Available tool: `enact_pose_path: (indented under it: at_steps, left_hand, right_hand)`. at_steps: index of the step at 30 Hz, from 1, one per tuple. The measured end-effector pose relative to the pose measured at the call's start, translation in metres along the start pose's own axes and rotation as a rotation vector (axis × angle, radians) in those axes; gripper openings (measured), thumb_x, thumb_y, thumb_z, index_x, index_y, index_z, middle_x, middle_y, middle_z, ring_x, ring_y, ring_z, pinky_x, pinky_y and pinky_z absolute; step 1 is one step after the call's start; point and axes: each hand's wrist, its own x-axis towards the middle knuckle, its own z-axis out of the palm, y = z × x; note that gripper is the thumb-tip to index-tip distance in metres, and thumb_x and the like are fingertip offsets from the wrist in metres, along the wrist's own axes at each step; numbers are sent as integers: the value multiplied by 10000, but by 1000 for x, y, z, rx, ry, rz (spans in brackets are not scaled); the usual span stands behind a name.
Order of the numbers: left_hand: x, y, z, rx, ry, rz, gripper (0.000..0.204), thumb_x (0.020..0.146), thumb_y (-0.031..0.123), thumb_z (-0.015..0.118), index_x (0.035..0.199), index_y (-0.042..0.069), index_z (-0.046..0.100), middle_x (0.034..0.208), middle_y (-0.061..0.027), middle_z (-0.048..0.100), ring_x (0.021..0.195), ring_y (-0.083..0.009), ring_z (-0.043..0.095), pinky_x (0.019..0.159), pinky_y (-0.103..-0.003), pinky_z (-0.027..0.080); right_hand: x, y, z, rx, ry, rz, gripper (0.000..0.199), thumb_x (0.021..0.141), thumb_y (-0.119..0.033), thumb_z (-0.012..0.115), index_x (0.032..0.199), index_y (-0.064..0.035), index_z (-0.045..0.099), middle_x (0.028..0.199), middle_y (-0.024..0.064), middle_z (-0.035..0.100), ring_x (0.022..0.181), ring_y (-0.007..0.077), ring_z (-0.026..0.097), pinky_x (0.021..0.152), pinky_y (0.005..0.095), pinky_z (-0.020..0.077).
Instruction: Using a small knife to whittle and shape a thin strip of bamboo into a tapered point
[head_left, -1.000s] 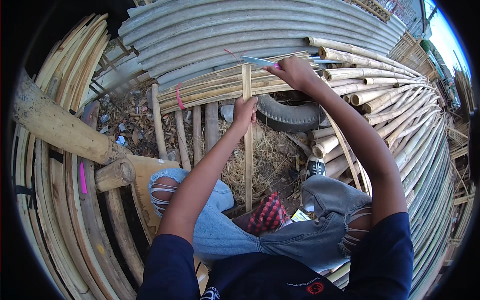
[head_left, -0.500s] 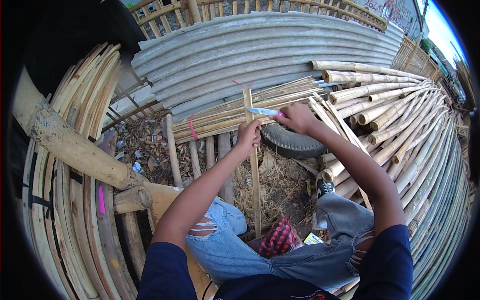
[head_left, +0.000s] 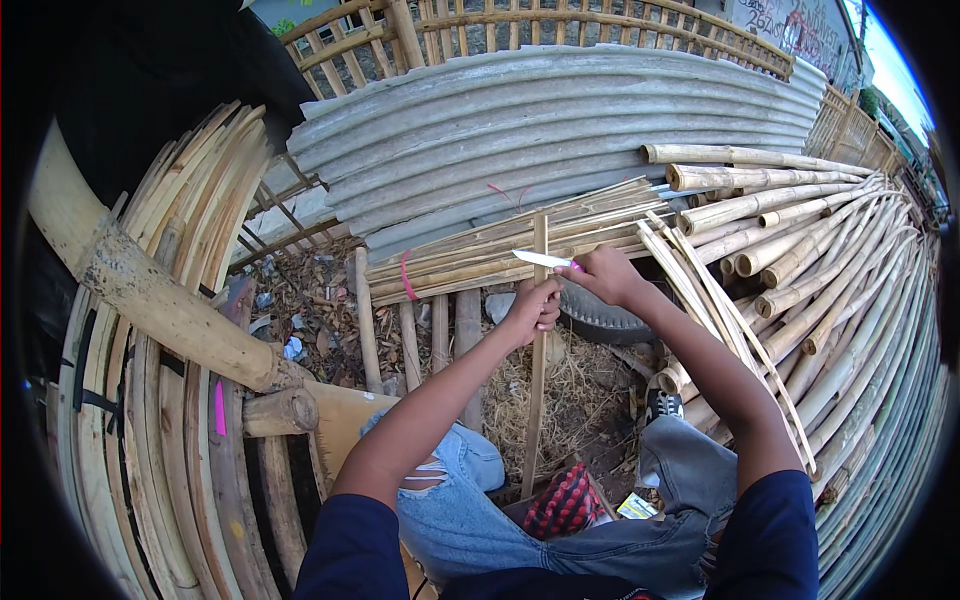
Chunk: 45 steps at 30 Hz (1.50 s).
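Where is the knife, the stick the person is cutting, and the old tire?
knife (head_left: pixel 540 259), head view, on the middle of the pale blade.
stick (head_left: pixel 536 400), head view, on the upright shaft below the left hand.
tire (head_left: pixel 600 322), head view, on the dark rubber under the right hand.

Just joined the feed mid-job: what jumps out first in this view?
Dead centre, the left hand grips an upright bamboo strip while the right hand lays a knife with a pale blade against it near the top. Behind them, a grey corrugated sheet spans the upper picture, and cut bamboo poles fan out along the right.
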Motion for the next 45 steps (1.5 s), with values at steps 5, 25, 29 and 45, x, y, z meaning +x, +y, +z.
enact_pose_path:
  at_steps: [5, 25, 29, 45]
  left_hand:
    - [3, -1, 3, -6, -2, 0, 223, 892, 199, 560, 745, 119, 411, 508, 67, 276, 359, -40, 254, 331, -223, 186]
    - [16, -20, 14, -62, -128, -91, 233, 868, 202, 560, 717, 105, 411, 483, 68, 255, 344, -44, 220, 328, -226, 184]
    - [23, -20, 5, -96, -191, -145, 224, 887, 215, 540, 735, 115, 409, 467, 69, 217, 347, -48, 219, 329, -226, 174]
    - [25, -15, -24, -199, -351, -210, 209, 859, 201, 496, 688, 141, 392, 450, 72, 211, 342, -58, 161, 329, -232, 162]
  right_hand:
    - [10, 11, -7, -87, 148, -52, 659, 901, -594, 422, 623, -32, 624, 554, 209, 554, 590, 400, 593, 569, 475, 470]
    - [-7, 42, -11, 96, 71, -36, 628, 908, -552, 459, 686, 13, 619, 587, 228, 545, 606, 406, 561, 602, 474, 442]
    - [3, 38, -4, 157, 139, 88, 631, 910, -538, 466, 650, 22, 594, 550, 221, 517, 564, 393, 548, 576, 470, 424]
    - [22, 34, -12, 118, 308, 137, 611, 909, -552, 452, 705, -7, 639, 579, 238, 544, 623, 424, 585, 595, 502, 459]
